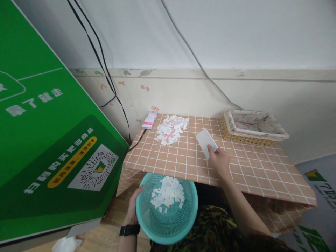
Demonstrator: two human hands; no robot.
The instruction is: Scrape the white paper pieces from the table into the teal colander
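Note:
My left hand [134, 203] grips the rim of a round teal plastic basket [168, 235] at the table's front edge. Many small white paper scraps [170, 191] lie inside it. My right hand [219, 159] pinches a flat white card-like piece [206, 142] by its lower right corner, over the table; its exact kind is unclear. To the left of this hand, a pile of white and pinkish paper scraps [172, 129] is spread on the checked tablecloth [189, 157]. My left fingertips are partly hidden at the basket's rim.
A lined wicker basket [246, 140] stands at the table's right rear. A blurred pinkish device [150, 120] with a black cable lies at the left rear corner. A large green panel [52, 140] rises on the left, and cables hang along the wall.

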